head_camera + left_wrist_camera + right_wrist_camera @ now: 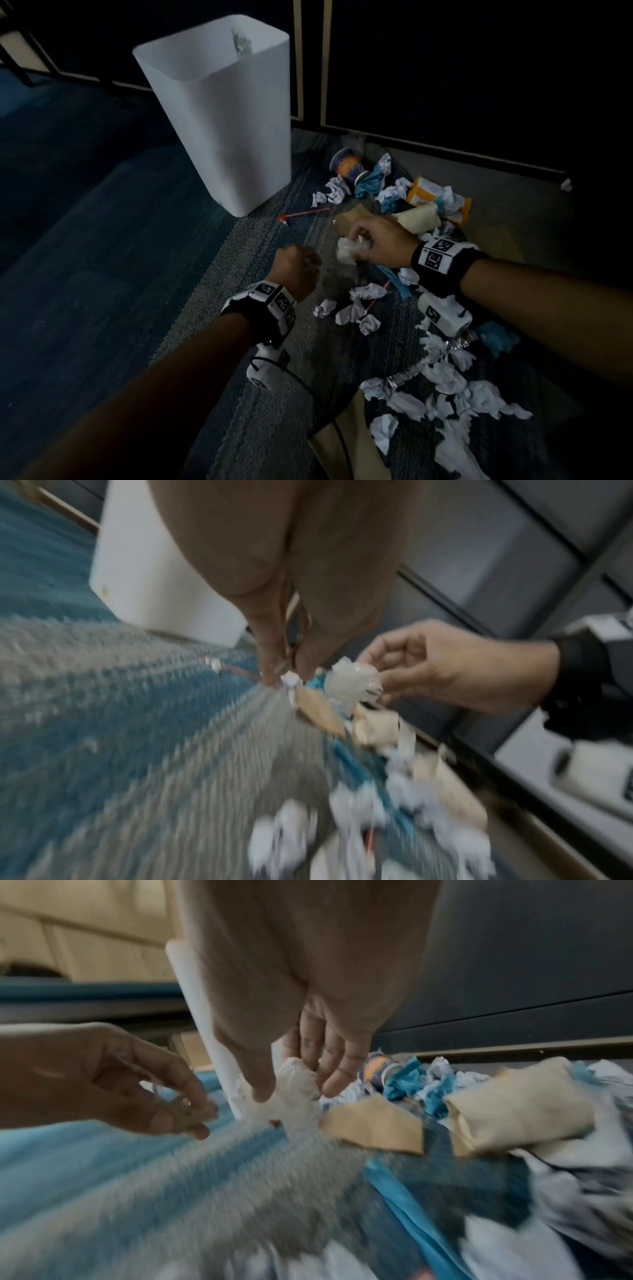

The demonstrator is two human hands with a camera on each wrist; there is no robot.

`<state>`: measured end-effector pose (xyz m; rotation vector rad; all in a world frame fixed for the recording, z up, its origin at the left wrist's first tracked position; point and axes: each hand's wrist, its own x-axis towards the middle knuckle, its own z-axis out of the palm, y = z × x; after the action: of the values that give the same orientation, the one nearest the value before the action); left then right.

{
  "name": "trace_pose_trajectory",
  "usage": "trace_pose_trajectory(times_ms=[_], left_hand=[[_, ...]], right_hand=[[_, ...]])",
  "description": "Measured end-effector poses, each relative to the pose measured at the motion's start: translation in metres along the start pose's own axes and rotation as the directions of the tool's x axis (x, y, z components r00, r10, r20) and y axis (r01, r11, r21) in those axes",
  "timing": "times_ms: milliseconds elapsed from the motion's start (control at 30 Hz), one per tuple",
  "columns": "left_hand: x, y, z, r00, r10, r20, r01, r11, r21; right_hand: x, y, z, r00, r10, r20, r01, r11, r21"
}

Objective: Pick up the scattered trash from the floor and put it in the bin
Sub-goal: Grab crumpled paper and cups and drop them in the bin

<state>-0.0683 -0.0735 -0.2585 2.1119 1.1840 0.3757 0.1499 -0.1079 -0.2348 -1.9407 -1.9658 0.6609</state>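
Now right hand [378, 245] pinches a crumpled wad [349, 249]. Left hand [297, 270] curled; contents unclear. Wad looks light, soft; pinch anywhere.

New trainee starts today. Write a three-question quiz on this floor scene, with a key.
1. True or false: the bin lies tipped on its side.
2. What does the right hand hold? A: a red stick. B: a white wad. C: a cup.
3. In the head view, most of the loose trash lies to the ____ of the bin.

Key: 1 false, it stands upright. 2 B. 3 right.
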Motion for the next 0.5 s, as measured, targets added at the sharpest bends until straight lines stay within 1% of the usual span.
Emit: trace_pose_trajectory(times_ms=[100,133,200,267,300,333,400,433,467,500], left_hand=[[0.002,0.003,-0.022,0.991,0.039,-0.131,-0.047,0.997,-0.062],[0.004,0.006,-0.032,0.984,0.045,-0.173,-0.056,0.997,-0.057],[0.008,0.008,-0.054,0.966,0.075,-0.248,-0.076,0.997,0.004],[0.012,0.010,-0.075,0.947,0.145,-0.288,-0.129,0.989,0.077],[0.016,0.009,-0.085,0.941,0.150,-0.304,-0.132,0.988,0.079],[0.018,0.011,-0.095,0.941,0.113,-0.319,-0.109,0.994,0.030],[0.025,0.017,-0.117,0.927,-0.032,-0.373,-0.031,0.986,-0.162],[0.026,0.023,-0.129,0.912,-0.119,-0.393,-0.016,0.946,-0.322],[0.028,0.029,-0.141,0.901,-0.181,-0.394,-0.009,0.900,-0.435],[0.031,0.029,-0.152,0.895,-0.206,-0.395,-0.023,0.865,-0.502]], right_hand=[[0.008,-0.009,-0.010,0.998,0.026,-0.056,-0.023,0.998,0.053],[0.012,-0.012,-0.013,0.996,0.038,-0.077,-0.032,0.996,0.078],[0.018,-0.023,-0.021,0.990,0.040,-0.133,-0.022,0.990,0.137],[0.026,-0.037,-0.030,0.979,0.012,-0.203,0.032,0.978,0.208],[0.032,-0.043,-0.035,0.972,0.002,-0.234,0.055,0.969,0.239],[0.038,-0.051,-0.040,0.966,0.004,-0.259,0.067,0.962,0.266],[0.053,-0.065,-0.049,0.950,0.024,-0.312,0.083,0.943,0.323],[0.061,-0.073,-0.054,0.938,0.037,-0.344,0.095,0.928,0.359],[0.068,-0.082,-0.059,0.927,0.050,-0.373,0.111,0.911,0.397],[0.075,-0.091,-0.062,0.915,0.059,-0.399,0.130,0.893,0.430]])
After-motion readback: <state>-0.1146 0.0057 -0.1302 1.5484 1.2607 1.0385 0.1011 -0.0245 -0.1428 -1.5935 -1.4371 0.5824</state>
